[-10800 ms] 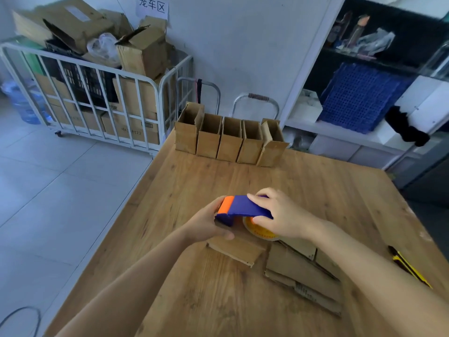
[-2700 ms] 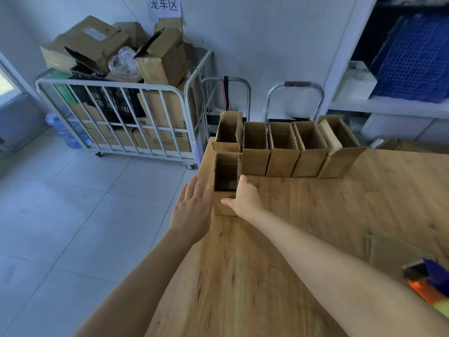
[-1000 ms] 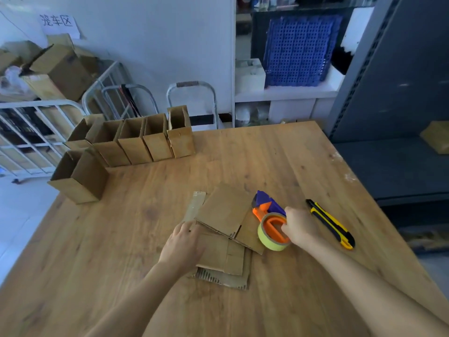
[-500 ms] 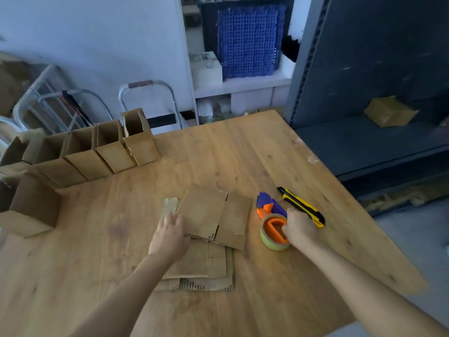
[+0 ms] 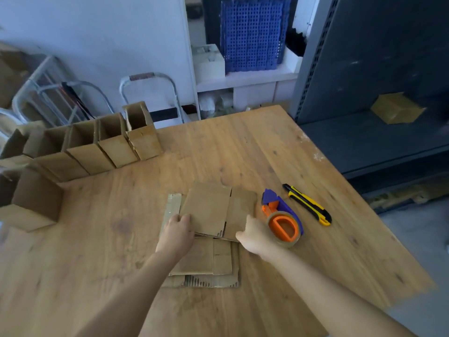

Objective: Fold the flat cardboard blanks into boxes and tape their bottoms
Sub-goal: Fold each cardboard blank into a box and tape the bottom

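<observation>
Your bare left forearm [image 5: 136, 288] and bare right forearm [image 5: 328, 288] are unclothed along their whole visible length, up to the wrists. Your left hand [image 5: 176, 233] and right hand [image 5: 255, 235] are bare as well, fingers [image 5: 185, 218] uncovered; motion blur hides finer detail.

No text, label, brand, number or sign is legible in this view.
</observation>
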